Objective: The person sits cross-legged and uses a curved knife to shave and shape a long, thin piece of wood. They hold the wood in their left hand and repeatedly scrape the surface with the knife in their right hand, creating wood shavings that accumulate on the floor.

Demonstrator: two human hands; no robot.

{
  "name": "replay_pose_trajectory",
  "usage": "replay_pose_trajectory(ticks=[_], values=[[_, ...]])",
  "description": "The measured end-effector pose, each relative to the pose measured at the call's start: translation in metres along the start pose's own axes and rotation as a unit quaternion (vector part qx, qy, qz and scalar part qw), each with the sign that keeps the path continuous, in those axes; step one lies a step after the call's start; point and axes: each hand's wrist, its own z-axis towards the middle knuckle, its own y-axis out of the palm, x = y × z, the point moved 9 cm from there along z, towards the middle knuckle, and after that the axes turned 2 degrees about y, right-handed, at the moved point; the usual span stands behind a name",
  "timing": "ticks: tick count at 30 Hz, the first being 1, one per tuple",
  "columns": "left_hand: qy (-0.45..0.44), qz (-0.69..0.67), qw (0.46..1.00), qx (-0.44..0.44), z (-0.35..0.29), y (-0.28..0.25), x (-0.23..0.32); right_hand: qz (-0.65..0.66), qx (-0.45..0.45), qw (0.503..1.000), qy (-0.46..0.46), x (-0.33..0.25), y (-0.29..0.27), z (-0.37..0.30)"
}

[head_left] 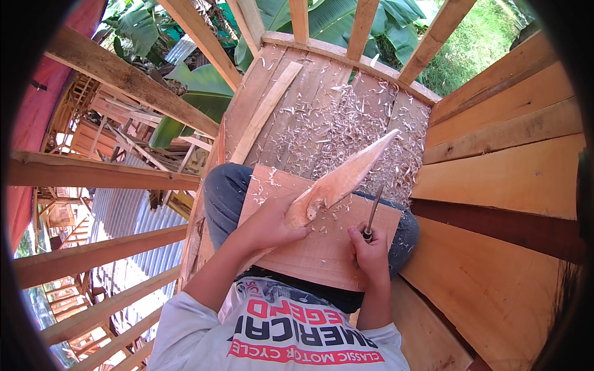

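My left hand (276, 221) is closed around the near end of a long carved piece of wood (346, 172), which tapers to a point at the far right. A rough notch shows in the wood just beyond my fingers. In my right hand (370, 250) is a carving knife (373, 217), gripped by its dark handle, its slim blade pointing up and away from me. The blade stands apart from the wood, to its right. Under both hands a flat wooden board (334, 247) lies across my lap, with a few shavings on it.
Curled wood shavings (359, 136) cover much of the plank floor (247, 133) ahead. A loose wooden strip (268, 111) lies at the left. Slatted railings (105, 176) stand on the left, a plank wall (501, 173) on the right. Banana leaves (328, 25) grow beyond the far edge.
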Motion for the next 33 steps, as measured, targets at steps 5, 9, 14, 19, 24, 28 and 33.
replay_pose_trajectory(ticks=[5,9,14,19,24,28,33], values=[[-0.055,0.065,0.995,0.048,-0.053,-0.026,-0.021,-0.056,0.017,0.998,-0.011,0.006,0.003,0.002],[-0.219,0.043,0.974,-0.031,-0.102,-0.022,-0.057,-0.055,0.059,0.996,0.044,0.01,0.001,-0.001],[-0.224,-0.048,0.971,-0.072,-0.148,0.007,-0.081,-0.189,0.052,0.98,0.027,0.002,0.009,-0.007],[-0.264,-0.128,0.953,-0.072,-0.17,0.02,-0.105,-0.383,-0.019,0.924,-0.014,0.0,0.04,-0.023],[-0.258,-0.132,0.955,-0.066,-0.164,0.02,-0.116,-0.492,-0.071,0.868,0.016,0.007,0.061,-0.033],[-0.239,-0.139,0.959,-0.069,-0.159,0.022,-0.125,-0.563,-0.066,0.823,0.044,0.004,0.066,-0.026],[-0.224,-0.102,0.965,-0.086,-0.15,0.021,-0.133,-0.616,-0.022,0.787,0.038,-0.002,0.062,-0.01]])
